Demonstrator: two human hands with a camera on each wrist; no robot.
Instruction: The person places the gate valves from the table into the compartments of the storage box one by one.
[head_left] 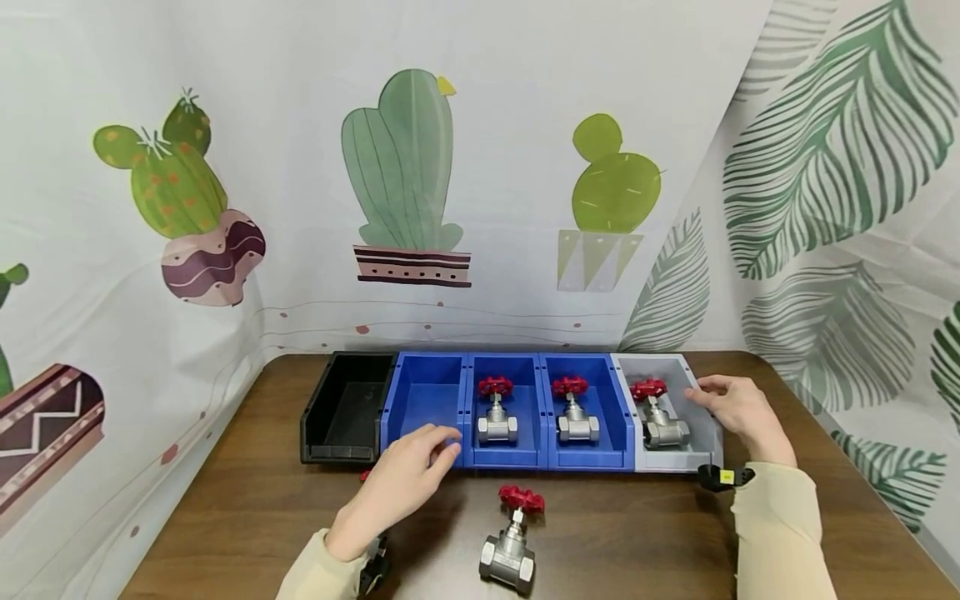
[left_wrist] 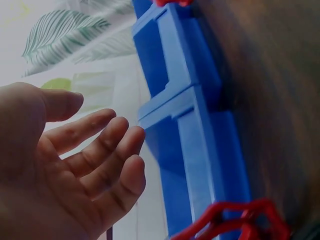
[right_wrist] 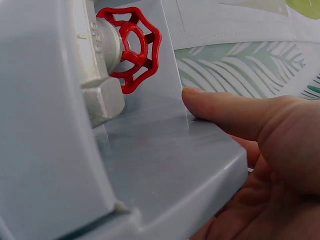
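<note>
One loose valve [head_left: 510, 552] with a red handwheel rests on the table [head_left: 615, 533], nearest the viewer. Left hand [head_left: 405, 479], fingers loosely bent and holding nothing, is near the left blue bin [head_left: 427, 387]; another red handwheel [head_left: 365, 476] shows partly behind it. Right hand [head_left: 742, 410] grips the grey bin [head_left: 675, 461] by its side wall. Three binned valves [head_left: 577, 427] occupy the grey and two adjoining blue bins [head_left: 592, 460]. Beyond hangs plant-print cloth [head_left: 517, 312].
</note>
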